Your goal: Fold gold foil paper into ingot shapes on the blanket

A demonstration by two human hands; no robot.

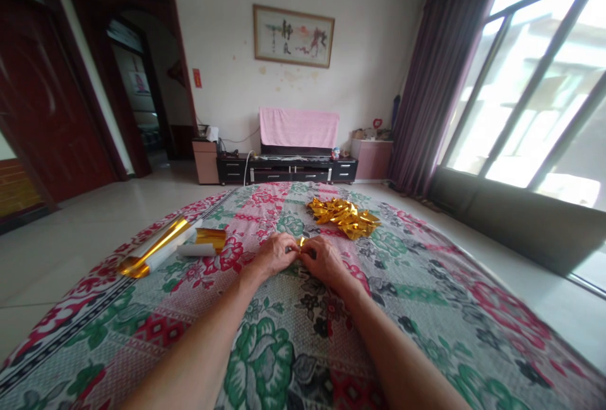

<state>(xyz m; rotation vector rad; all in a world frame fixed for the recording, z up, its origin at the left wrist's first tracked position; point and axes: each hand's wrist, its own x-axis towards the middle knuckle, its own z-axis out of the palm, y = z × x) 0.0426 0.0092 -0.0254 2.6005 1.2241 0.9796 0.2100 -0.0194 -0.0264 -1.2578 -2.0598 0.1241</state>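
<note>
My left hand (274, 254) and my right hand (324, 259) meet over a floral cloth (426, 283) spread in front of me. Both are closed in a pinch on a small piece of gold foil paper (302, 242), of which only a sliver shows between the fingertips. A pile of folded gold foil pieces (344, 217) lies just beyond my right hand. To the left of my left hand lie gold foil sheets (154, 247), partly rolled with white backing showing, and a smaller curled gold piece (211, 239).
A tiled floor (71, 239) surrounds the cloth. A dark TV cabinet (288, 168) with a pink cover stands at the far wall under a framed picture (293, 35). Dark wooden doors (42, 107) are left; purple curtain (435, 75) and a large window (544, 94) are right.
</note>
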